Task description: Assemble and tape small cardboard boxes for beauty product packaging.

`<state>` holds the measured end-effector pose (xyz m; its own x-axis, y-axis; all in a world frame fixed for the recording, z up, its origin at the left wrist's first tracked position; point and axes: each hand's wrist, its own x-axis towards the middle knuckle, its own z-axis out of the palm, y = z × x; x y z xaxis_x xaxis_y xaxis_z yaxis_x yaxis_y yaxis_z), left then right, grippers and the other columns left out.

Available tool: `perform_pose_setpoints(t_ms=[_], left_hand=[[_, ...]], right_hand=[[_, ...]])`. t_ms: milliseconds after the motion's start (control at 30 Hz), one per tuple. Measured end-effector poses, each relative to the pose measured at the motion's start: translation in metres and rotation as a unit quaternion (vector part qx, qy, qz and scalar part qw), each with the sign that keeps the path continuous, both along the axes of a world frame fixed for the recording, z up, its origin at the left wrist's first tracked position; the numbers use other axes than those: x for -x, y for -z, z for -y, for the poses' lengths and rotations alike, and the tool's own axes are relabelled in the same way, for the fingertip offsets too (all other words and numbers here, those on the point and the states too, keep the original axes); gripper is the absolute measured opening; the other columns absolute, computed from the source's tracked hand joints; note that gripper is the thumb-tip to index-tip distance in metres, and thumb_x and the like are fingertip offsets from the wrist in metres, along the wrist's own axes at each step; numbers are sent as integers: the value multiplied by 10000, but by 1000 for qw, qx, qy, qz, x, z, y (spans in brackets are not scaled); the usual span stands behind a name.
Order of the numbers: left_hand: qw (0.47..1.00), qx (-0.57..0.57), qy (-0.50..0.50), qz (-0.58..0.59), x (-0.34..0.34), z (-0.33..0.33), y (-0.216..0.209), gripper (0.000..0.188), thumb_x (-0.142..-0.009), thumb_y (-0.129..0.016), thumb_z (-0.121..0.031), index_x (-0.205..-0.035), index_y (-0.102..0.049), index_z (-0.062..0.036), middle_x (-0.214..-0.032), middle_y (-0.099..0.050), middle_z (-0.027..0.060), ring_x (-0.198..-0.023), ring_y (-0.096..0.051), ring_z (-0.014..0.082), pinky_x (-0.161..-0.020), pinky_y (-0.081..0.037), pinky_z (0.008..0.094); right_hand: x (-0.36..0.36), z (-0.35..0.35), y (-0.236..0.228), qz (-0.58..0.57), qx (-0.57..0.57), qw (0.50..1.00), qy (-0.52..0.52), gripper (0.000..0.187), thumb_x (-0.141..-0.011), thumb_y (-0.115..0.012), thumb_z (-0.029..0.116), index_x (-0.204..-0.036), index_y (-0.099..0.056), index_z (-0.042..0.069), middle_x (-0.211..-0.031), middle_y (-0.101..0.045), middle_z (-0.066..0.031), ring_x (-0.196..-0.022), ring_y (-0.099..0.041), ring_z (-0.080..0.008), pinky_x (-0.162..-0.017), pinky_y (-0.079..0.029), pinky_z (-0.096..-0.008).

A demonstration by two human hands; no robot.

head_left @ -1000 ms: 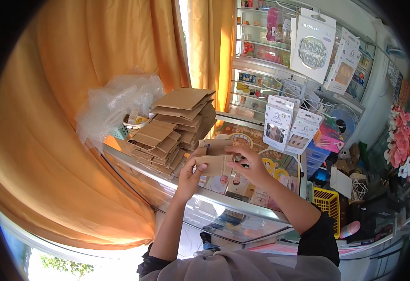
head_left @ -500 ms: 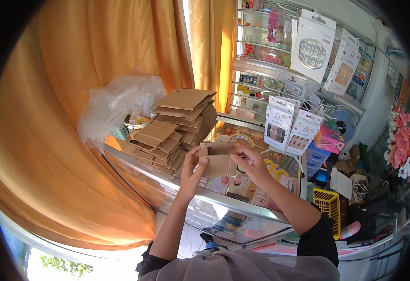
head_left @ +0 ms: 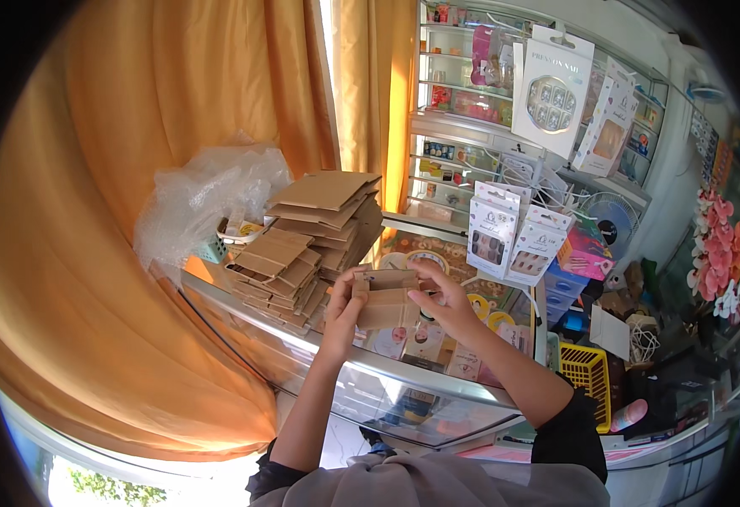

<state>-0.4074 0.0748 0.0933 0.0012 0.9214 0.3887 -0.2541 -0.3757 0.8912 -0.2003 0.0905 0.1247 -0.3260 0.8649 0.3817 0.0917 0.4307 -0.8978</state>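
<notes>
Between my two hands is a small brown cardboard box (head_left: 389, 311), held over the near edge of the glass counter, its upper side open. My left hand (head_left: 343, 306) grips its left end, thumb on the near wall. The right end is in my right hand (head_left: 439, 296), with the thumb at the near right corner and the fingers behind. Just left of the box lies a stack of small flattened cardboard boxes (head_left: 279, 266). Behind that rises a taller stack of larger flat cardboard boxes (head_left: 328, 207).
A glass display counter (head_left: 370, 359) runs below my hands. Packs of press-on nails (head_left: 492, 232) hang on a white rack to the right. Bubble wrap (head_left: 209, 198) lies at the far left by an orange curtain (head_left: 176, 84). A yellow basket (head_left: 585, 372) stands at the right.
My head view has shifted slightly, so the surroundings sit a little left and lower. My right thumb has moved down along the box's near side; both hands still hold it.
</notes>
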Motion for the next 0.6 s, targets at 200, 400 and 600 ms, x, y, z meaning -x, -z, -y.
perform_pose_setpoints(t_ms=[200,400,600], left_hand=[[998,-41,5,-41,3,-2,7,183,-978,-480,-122,-1115,-590,-71,-1327,-538,92,-1240,-467,179,-1069,-311,313],[998,-37,-36,-25,-5,-8,8,72,-977,-567,-132,-976,-593,-65,-1303,-560,113,-1181,-511,169,-1030,-358,314],[990,-53,-123,-46,-14,-15,6,133,-920,-669,-113,-860,-567,-53,-1142,-635,106,-1014,-570,128,-909,-430,265]], right_hand=[[-6,-9,11,31,-62,998,-7,226,-910,-671,96,-1134,-685,76,-1208,-590,-51,-1108,-577,-148,-826,-509,-260],[-4,-8,10,52,-137,989,12,209,-915,-663,100,-1121,-690,72,-1168,-611,-64,-1085,-597,-163,-812,-515,-270],[-3,-11,11,46,-212,973,78,184,-940,-614,78,-1110,-682,54,-1131,-630,-83,-1069,-607,-208,-843,-500,-299]])
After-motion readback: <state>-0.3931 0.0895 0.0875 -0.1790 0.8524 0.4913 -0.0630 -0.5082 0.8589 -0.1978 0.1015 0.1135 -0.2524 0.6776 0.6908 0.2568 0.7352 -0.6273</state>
